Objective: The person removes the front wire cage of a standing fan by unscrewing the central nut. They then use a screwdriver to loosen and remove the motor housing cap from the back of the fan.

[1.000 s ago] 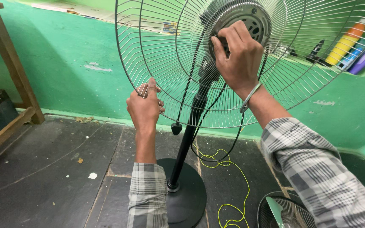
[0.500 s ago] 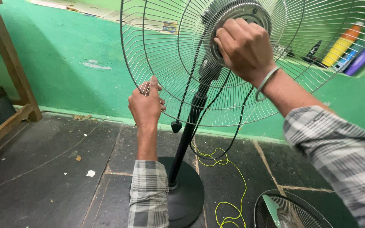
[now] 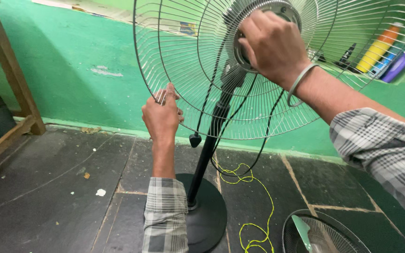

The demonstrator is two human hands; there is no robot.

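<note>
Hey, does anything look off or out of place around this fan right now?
Yes. The wire guard on the pedestal fan shows no blades behind it, a second grille lies on the floor, and a yellow cord trails loosely beside the round base.

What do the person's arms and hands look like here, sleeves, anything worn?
Both arms wear a checked shirt in grey, white and dark lines. The left sleeve is pushed up to about mid-forearm; the right sleeve ends below the elbow. The left hand is bare, no ring or watch visible. The right hand is bare too, with a thin pale green bangle on the wrist. No gloves.
</note>
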